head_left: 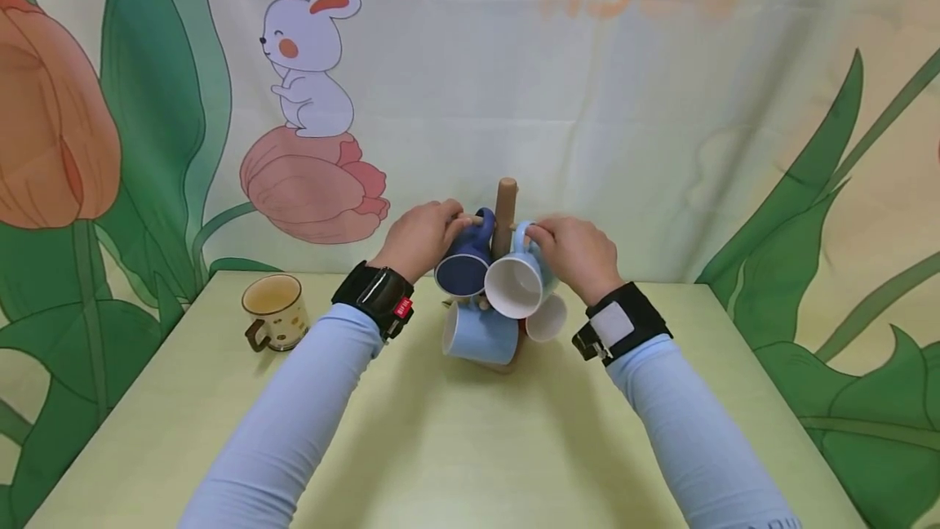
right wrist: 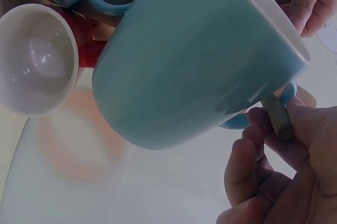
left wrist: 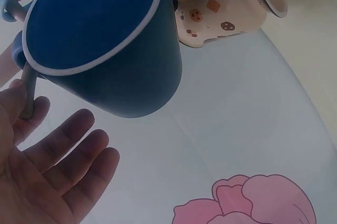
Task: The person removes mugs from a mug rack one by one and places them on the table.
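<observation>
A wooden mug tree (head_left: 506, 206) stands near the table's back edge, hung with several mugs. My left hand (head_left: 419, 237) pinches the end of one peg (left wrist: 29, 95) between thumb and forefinger; its other fingers are spread. On that peg hangs a dark blue mug (left wrist: 121, 76) by its handle. At the other side, my right hand (head_left: 580, 253) pinches another peg's end (right wrist: 279, 121), where a light blue mug (right wrist: 195, 66) with a white inside hangs. Lower down are a second light blue mug (head_left: 481, 335) and a red mug with white inside (right wrist: 39, 58).
At the table's left stands a cream mug (head_left: 277, 321) with brown spots and a brown handle. Another cream patterned mug (left wrist: 226, 16) hangs behind the tree. A printed curtain (head_left: 455, 88) with tulips and a rabbit rises behind the pale table (head_left: 470, 447).
</observation>
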Available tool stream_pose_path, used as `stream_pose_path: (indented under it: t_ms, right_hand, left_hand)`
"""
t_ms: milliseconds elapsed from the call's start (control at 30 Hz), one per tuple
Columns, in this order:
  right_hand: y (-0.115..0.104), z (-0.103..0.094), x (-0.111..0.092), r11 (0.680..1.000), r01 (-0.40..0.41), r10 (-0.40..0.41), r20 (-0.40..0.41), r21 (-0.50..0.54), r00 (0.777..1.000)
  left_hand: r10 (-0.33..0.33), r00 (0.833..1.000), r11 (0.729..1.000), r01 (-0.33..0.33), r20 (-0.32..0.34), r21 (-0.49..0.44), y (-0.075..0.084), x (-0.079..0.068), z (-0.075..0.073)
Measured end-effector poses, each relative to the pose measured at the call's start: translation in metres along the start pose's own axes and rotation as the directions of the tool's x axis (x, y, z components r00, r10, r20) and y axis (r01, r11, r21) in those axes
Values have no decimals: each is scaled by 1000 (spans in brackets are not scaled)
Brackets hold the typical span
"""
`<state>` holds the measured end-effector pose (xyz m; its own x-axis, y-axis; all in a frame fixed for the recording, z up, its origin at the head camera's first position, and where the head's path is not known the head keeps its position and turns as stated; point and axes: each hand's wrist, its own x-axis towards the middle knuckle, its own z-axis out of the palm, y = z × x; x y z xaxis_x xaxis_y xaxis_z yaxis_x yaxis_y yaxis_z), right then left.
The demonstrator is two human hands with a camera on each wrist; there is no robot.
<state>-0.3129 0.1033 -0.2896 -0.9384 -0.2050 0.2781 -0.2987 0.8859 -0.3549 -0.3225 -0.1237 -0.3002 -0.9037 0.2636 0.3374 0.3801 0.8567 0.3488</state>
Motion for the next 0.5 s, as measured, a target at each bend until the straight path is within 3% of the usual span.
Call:
stream_pose_path:
  t_ms: [500]
  right_hand:
    - [7, -1, 2, 998, 13, -13, 1, 61, 1000]
  left_hand:
    - [-6, 1000, 999, 5, 21, 33, 1, -2, -3]
